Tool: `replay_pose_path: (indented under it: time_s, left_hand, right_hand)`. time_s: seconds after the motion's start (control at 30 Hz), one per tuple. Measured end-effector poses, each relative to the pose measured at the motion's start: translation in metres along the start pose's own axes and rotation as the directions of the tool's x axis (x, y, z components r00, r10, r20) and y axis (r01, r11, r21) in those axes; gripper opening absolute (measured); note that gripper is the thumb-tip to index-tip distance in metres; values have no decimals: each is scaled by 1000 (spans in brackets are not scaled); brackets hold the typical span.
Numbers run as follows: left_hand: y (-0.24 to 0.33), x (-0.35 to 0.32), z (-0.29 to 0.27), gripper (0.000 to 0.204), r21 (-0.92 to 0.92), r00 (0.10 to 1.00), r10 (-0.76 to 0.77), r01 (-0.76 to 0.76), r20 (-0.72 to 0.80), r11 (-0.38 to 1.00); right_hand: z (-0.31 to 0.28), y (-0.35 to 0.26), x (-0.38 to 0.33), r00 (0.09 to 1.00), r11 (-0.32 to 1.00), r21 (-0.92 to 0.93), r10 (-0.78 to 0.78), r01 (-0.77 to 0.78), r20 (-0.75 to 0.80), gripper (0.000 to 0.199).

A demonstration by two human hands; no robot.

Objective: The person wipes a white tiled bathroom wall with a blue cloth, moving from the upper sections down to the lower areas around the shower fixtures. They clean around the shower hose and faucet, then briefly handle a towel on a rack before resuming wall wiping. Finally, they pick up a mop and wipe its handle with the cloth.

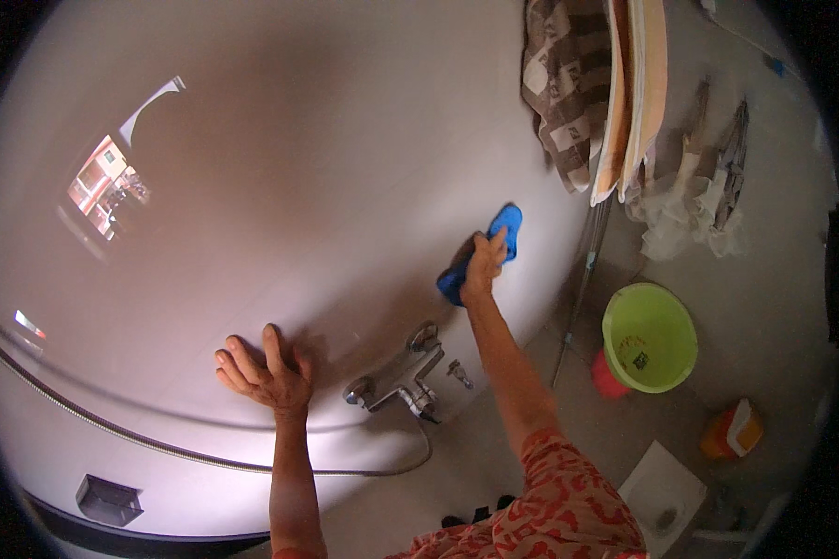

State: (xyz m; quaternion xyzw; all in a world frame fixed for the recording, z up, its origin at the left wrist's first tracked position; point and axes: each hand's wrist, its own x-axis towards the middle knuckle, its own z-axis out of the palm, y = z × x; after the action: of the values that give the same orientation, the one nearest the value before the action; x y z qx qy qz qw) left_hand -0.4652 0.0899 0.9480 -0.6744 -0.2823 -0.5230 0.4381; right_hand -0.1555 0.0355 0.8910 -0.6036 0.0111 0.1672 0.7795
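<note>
My right hand (483, 265) presses a blue cloth (506, 226) flat against the glossy pale wall (345, 140). Part of the cloth sticks out above my fingers and part shows below my palm. My left hand (263, 374) rests open on the same wall lower down, fingers spread, holding nothing. A chrome tap fitting (403, 375) is mounted on the wall between my two forearms, just right of my left hand.
A metal shower hose (112, 430) runs along the wall below my left hand. Checked and orange towels (587, 93) hang at top right. On the floor stand a green bucket (650, 337), a small red tub (606, 377), an orange container (732, 430) and a drain (664, 494).
</note>
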Motion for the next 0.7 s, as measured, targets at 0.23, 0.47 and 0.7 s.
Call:
replay_pose_path:
  time_s: [0.23, 0.47, 0.7]
  left_hand:
    - [3, 4, -12, 46, -32, 996, -16, 18, 83, 999]
    - [-3, 0, -13, 49, -101, 995, -12, 22, 102, 995]
    - [-6, -2, -7, 42, -78, 1000, -8, 10, 19, 997]
  right_hand:
    - [36, -21, -79, 916, 885, -235, -386, 402, 112, 66]
    - [64, 6, -169, 401, 360, -192, -878, 913, 261, 57]
    - [65, -57, -172, 114, 23, -212, -895, 977, 430, 50]
